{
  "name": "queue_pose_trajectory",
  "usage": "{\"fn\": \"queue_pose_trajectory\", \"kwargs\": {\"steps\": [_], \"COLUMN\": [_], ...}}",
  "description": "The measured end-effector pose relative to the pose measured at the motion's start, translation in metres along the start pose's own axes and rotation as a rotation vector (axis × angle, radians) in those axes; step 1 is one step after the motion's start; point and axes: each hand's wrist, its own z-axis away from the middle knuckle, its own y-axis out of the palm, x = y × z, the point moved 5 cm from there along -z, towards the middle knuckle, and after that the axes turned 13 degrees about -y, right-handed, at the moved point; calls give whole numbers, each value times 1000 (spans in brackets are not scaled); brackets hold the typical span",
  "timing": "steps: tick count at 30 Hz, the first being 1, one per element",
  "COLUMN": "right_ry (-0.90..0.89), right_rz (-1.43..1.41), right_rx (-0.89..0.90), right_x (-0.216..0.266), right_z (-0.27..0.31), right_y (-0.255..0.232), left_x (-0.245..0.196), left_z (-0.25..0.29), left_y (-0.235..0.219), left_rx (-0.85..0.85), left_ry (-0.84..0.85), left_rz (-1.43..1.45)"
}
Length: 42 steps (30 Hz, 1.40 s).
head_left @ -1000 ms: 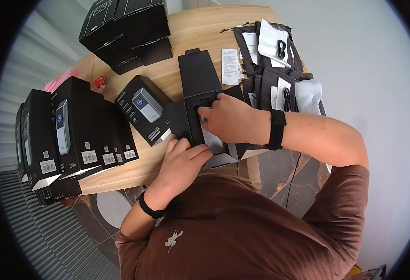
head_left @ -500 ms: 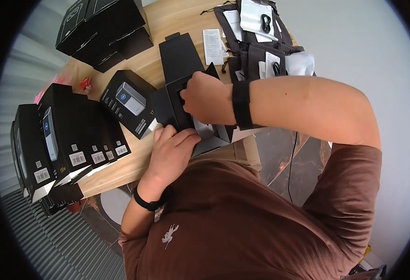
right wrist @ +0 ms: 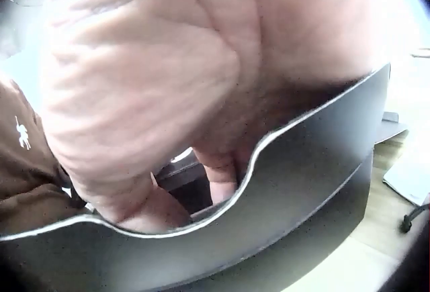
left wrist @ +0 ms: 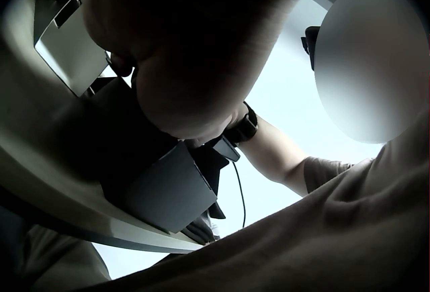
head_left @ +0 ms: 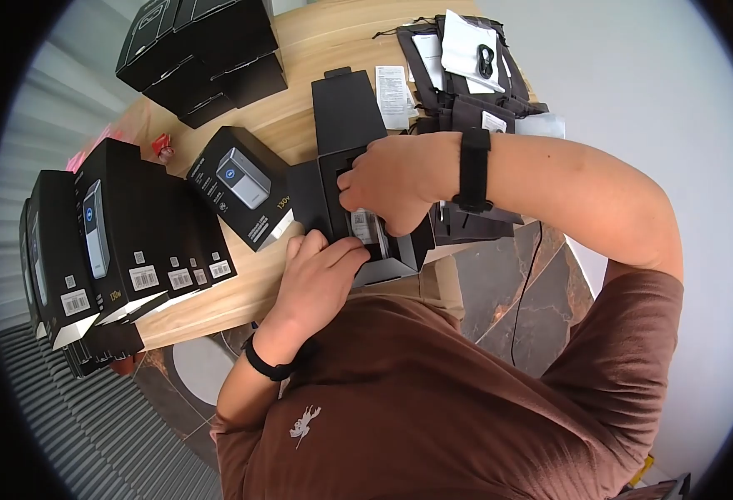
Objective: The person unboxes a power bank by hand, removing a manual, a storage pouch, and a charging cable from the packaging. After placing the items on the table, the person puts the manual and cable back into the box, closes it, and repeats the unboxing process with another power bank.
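Open black carton (head_left: 308,196), lid raised, on the wooden table (head_left: 333,37). Within it: one pale, labelled item (head_left: 364,227) (its wrapping, from where I stand, is hard to make out).

Right hand (head_left: 404,175): over the carton's mouth, thumb and a finger spread apart inside; tips hidden, so I cannot tell whether they pinch anything.

Left hand (head_left: 321,279): at the near left edge, fingers bent against the carton; whether they pinch the cardboard I cannot tell.

Change: half a second ago the right hand was bunched toward the far left of the cavity; it now spans more of the opening, and the label shows more plainly. By my judgement, work inside the carton is under way, the item not yet out.

Adjacent: closed 130W carton (head_left: 241,187), left.
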Motion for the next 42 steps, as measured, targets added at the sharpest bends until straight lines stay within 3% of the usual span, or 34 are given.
{"fn": "queue_pose_trajectory", "kwargs": {"steps": [2, 5, 8, 11, 14, 22, 25, 28, 31, 35, 42], "right_ry": [-71, 8, -16, 21, -116, -351, -358, -131, 62, 280, 285], "right_rz": [18, 144, 144, 124, 171, 445, 382, 230, 43, 7, 122], "right_rx": [-105, 40, -27, 81, -116, -290, -435, -632, -815, -739, -460], "right_x": [-4, -4, -13, -6, -13, -6, -12, -31, -88, -141, -150], "right_z": [2, 2, -3, 0, -6, -3, 14, 56, 102, 129, 75], "right_y": [8, 0, 3, -9, -5, -1, -15, -56, -83, -75, -24], "left_x": [0, -1, -1, -3, -6, -6, -4, -5, -6, -5, -1], "left_z": [1, 0, -1, -2, -1, 0, 2, 2, 2, 8, 8], "left_y": [1, 1, 1, -1, -1, -1, 2, 0, -4, -10, -10], "left_rx": [-2, -1, 10, 21, 21, -6, -15, -21, -15, 6, 20], "left_ry": [-3, -8, -17, -23, -15, -2, 8, 26, 31, 9, -20], "left_rz": [22, 28, 21, 0, -17, -31, -46, -59, -66, -74, -55]}}
